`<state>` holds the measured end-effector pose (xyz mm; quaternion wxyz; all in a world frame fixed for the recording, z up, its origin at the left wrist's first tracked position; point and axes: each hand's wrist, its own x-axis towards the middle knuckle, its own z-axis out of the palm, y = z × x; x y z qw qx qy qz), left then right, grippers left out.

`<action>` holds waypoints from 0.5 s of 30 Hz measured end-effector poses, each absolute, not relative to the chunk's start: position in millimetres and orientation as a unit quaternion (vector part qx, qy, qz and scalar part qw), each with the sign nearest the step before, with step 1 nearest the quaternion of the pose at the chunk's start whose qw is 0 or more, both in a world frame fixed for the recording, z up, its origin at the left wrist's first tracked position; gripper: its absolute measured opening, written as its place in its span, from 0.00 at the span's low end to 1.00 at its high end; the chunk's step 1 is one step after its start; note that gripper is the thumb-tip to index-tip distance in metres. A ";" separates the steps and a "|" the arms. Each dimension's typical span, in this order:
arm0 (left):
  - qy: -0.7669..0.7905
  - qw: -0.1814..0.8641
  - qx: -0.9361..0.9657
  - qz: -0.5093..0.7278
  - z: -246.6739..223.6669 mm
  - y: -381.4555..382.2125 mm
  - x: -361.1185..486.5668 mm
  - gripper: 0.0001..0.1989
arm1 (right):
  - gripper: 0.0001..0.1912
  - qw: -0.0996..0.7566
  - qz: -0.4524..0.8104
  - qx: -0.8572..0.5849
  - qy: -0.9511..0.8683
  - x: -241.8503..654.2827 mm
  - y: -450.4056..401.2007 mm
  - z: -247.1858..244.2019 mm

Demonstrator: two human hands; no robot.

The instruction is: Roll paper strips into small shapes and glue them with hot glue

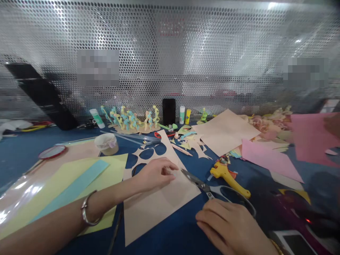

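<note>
My left hand (156, 173) hovers over or rests on a peach paper sheet (156, 209), fingers loosely curled, thumb apart, nothing plainly held. Round holes are cut along the sheet's upper left part. Scissors (203, 186) lie with their blade tips over the sheet's right edge, the blades together. Beside their handles is my right hand (228, 223), back up, with its fingers loosely extended and close together. One handle loop shows behind it; the other is partly hidden by the hand, so contact is unclear. A yellow tool (230, 177), resembling a small glue gun, lies beyond the scissors.
Yellow paper (111, 177) with a blue strip (77, 187) lies left, near a white tub (106, 143). Small paper spirals (130, 118), glue sticks (182, 115) and a black phone (169, 111) stand behind. Pink sheets (268, 157) lie right. A perforated metal panel (202, 53) closes the back.
</note>
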<state>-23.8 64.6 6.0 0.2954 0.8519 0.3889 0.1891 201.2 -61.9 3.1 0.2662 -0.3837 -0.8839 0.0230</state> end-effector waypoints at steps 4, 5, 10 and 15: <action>0.406 0.269 0.849 0.205 19.9 72.4 -30.2 0.11 | 0.11 0.270 0.027 -0.380 -0.884 200.7 -61.5 2.8; 0.415 0.256 0.846 0.215 23.4 73.9 -34.1 0.12 | 0.11 0.266 0.029 -0.379 -0.886 200.6 -61.5 3.0; 0.492 0.174 0.821 0.232 38.6 75.3 -67.3 0.14 | 0.12 0.260 0.027 -0.386 -0.884 199.8 -62.8 3.1; 0.556 0.125 0.803 0.175 53.1 67.1 -118.0 0.18 | 0.14 0.234 0.015 -0.390 -0.890 201.4 -62.7 -0.3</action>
